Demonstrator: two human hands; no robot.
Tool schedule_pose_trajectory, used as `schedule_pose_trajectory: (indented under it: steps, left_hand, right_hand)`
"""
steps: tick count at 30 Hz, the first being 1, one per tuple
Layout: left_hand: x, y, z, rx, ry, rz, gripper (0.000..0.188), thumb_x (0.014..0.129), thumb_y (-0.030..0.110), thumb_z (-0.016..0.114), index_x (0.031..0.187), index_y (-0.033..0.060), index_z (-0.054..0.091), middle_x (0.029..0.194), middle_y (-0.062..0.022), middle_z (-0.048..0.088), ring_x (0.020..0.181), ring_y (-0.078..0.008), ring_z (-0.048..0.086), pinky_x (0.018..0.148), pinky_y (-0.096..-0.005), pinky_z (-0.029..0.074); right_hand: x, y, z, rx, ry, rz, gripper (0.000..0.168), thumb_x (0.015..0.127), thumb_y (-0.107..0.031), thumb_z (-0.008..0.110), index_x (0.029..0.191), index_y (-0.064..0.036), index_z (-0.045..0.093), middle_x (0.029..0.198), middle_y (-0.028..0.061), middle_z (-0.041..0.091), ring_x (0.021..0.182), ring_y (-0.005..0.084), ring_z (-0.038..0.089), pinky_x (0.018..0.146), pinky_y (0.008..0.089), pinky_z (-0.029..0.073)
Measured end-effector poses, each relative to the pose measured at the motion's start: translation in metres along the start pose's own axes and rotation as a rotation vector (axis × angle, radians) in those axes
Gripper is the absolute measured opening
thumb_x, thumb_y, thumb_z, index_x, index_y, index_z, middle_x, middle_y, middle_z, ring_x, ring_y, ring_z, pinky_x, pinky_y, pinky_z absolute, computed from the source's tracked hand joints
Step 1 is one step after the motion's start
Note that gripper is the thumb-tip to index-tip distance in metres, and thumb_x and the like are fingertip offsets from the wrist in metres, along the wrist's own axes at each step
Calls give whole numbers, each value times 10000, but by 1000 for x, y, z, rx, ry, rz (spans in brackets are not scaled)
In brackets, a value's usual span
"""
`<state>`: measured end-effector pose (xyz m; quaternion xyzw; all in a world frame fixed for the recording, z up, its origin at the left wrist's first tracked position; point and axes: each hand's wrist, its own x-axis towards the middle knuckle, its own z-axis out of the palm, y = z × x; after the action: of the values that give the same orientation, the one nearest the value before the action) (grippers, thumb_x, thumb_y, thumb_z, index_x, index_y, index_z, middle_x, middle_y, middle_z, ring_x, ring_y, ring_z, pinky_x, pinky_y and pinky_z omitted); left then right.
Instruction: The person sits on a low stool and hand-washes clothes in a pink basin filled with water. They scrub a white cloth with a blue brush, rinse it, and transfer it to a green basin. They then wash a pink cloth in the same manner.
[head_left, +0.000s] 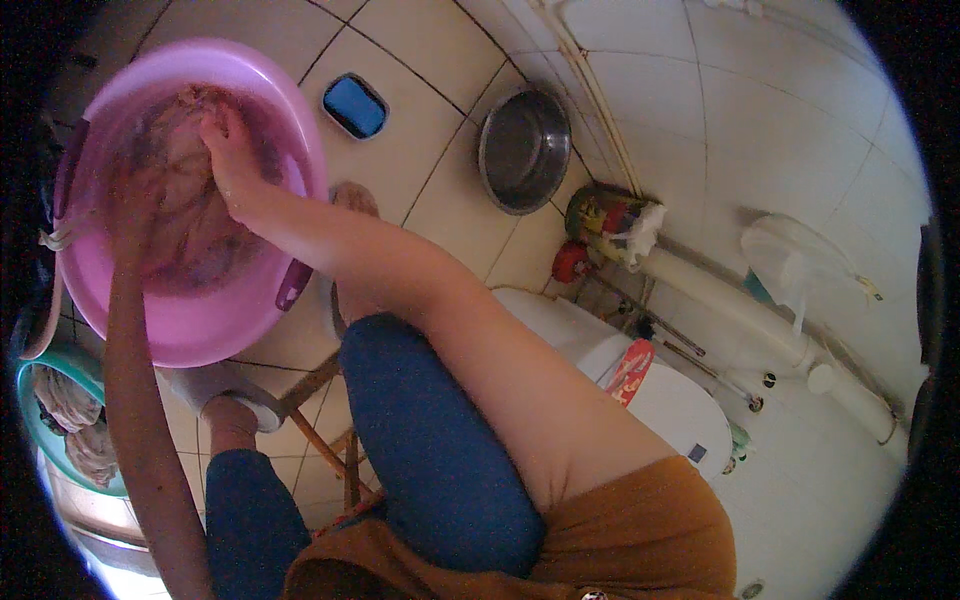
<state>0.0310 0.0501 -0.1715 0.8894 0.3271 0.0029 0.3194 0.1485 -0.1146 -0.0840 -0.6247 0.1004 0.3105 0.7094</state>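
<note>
A large pink plastic basin with darker purple handles stands on the tiled floor at the upper left. Wet cloth lies bunched inside it, in what looks like water. My right hand is on the upper part of the cloth, its fingers bent; whether they grip the fabric is unclear. My left hand reaches into the basin's left side, against the cloth, dim and blurred, its fingers hard to make out.
A blue soap dish or brush-like block and a metal basin rest on the floor. At lower left, a green basin holds cloths. Pipes and a white lidded object are along the right wall.
</note>
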Motion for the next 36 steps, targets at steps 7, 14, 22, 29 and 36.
schedule_pose_trajectory:
  steps: [7, 14, 22, 29, 36]
  left_hand:
    - [-43, 103, -42, -434, -81, 98, 439, 876, 292, 665, 1231, 51, 575, 1235, -146, 608, 1144, -303, 583, 953, -383, 465]
    - [-38, 172, -61, -37, -98, 359, 322, 910, 312, 633, 1053, 24, 640, 1087, -234, 621, 1010, -393, 611, 815, -400, 505]
    - [-25, 51, -40, 166, -40, -16, 259, 909, 244, 575, 1090, 60, 609, 1146, -152, 592, 1039, -317, 580, 900, -390, 478]
    - [-39, 82, -30, 184, -35, 51, 525, 805, 144, 667, 1300, 46, 522, 1314, -181, 494, 1136, -353, 518, 1006, -439, 435]
    - [-15, 40, -10, -417, 257, -163, 455, 778, 230, 682, 1179, 36, 593, 1063, -213, 621, 1089, -364, 569, 986, -462, 447]
  right_hand:
    - [45, 27, -10, 665, -500, 700, 442, 951, -451, 520, 1208, -94, 574, 1196, 103, 610, 1149, 288, 532, 975, 452, 429]
    - [1, 48, -5, -200, -525, -5, 340, 908, -331, 551, 1084, -53, 634, 1015, 145, 659, 901, 315, 632, 818, 445, 515]
    - [-39, -56, -2, -765, -327, -518, 345, 974, -347, 472, 1121, -52, 573, 966, 203, 626, 863, 409, 622, 712, 529, 514]
    - [-13, -10, -6, -1557, -313, -293, 300, 960, -121, 455, 1250, -56, 494, 1320, 277, 432, 970, 460, 607, 821, 517, 518]
    - [9, -3, -20, -514, -178, -217, 434, 980, -256, 489, 1372, -72, 474, 1403, 124, 460, 1275, 253, 450, 1096, 366, 336]
